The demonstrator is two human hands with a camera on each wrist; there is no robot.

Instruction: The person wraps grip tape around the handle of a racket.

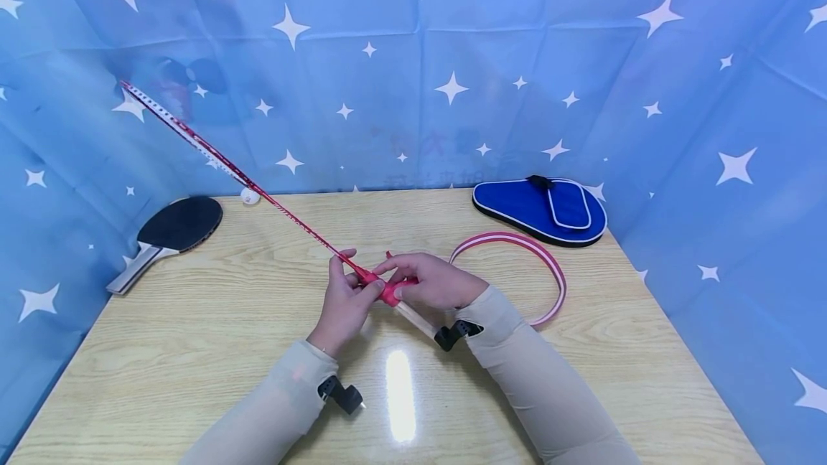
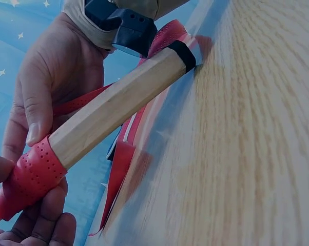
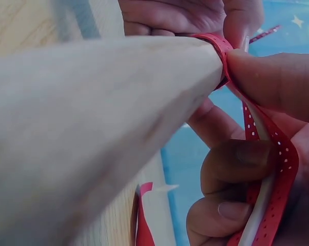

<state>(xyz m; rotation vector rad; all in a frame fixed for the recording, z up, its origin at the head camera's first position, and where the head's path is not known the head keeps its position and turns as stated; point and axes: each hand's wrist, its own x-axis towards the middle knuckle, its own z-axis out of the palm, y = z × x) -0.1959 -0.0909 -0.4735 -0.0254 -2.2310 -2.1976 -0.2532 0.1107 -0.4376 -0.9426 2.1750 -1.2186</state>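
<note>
A red badminton racket (image 1: 284,210) slants from upper left down to both hands. The left hand (image 1: 349,303) pinches it at the top of the handle, where perforated red grip tape (image 2: 34,171) wraps round. Below the wrap, the wooden handle (image 2: 113,97) is bare, with a black band near its end. The right hand (image 1: 436,280) presses its thumb at the wrap's edge, and its curled fingers hold the tape strip (image 3: 277,169) in the right wrist view. The rest of the tape (image 1: 561,282) loops over the table to the right of that hand.
A black table tennis paddle (image 1: 184,223) lies at the table's left edge. Near the back edge is a white ball (image 1: 250,196). A blue paddle case (image 1: 517,203) sits at the back right. Behind the wooden table (image 1: 194,350) hangs a blue curtain with white stars.
</note>
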